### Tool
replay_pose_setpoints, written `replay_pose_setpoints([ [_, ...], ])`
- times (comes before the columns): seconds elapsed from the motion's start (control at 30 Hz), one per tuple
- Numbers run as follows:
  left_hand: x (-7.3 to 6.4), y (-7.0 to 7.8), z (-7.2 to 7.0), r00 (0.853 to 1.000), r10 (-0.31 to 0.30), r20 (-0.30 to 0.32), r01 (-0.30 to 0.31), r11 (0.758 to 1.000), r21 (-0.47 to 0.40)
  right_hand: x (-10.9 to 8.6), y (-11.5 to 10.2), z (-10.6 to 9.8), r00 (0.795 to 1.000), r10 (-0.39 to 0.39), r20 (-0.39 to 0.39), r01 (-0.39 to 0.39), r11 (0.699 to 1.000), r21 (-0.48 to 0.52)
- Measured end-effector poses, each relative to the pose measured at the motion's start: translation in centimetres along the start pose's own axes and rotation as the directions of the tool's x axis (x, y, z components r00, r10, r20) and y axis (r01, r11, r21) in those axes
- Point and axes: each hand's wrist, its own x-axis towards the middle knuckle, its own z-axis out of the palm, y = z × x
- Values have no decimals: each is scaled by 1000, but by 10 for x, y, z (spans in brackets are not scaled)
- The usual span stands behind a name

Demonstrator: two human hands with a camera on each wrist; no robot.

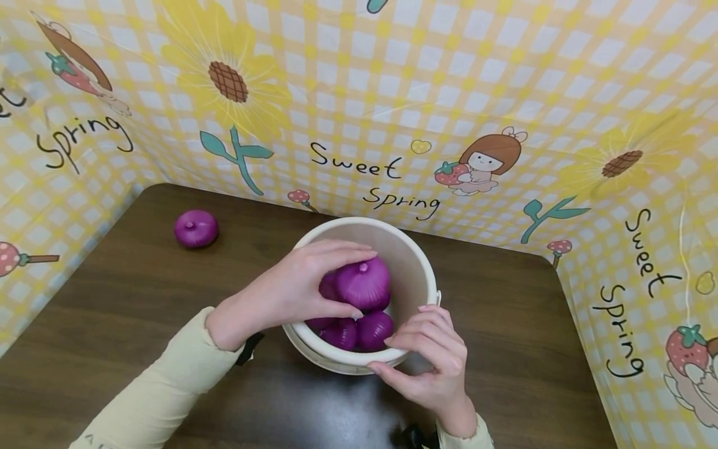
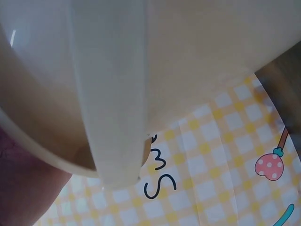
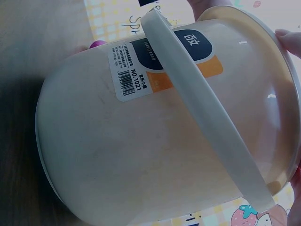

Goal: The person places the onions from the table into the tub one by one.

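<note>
In the head view, a white bucket (image 1: pixel 336 354) with several purple onions (image 1: pixel 374 330) inside stands on the table. My left hand (image 1: pixel 283 287) reaches over its left rim and holds another onion (image 1: pixel 364 284) between thumb and fingers, just above the others. On the right, my right hand (image 1: pixel 434 352) grips the bucket's near-right rim, thumb outside and fingers over the edge. The wrist views mostly show the bucket's outer wall (image 3: pixel 141 146) and its handle (image 3: pixel 211 117), which hangs down across the near side.
A single purple onion (image 1: pixel 196 229) lies on the brown wooden table (image 1: pixel 112 299) at the far left. Behind and along both sides rises a yellow checked cloth (image 1: pixel 359 93) with printed flowers and lettering. The bucket's label (image 3: pixel 127 70) faces my side.
</note>
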Motion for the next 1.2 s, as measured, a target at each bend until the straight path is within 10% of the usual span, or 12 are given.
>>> replay_pose_setpoints([
  [0.4, -1, 2, 2, 999, -31, 33, 30, 999, 20, 4, -2, 1, 1000, -2, -4, 2, 1000, -1],
  [1.2, -12, -4, -21, 982, -18, -187, 30, 998, 62, -5, 1, 0, 1000, -1, -2, 1, 1000, 5],
])
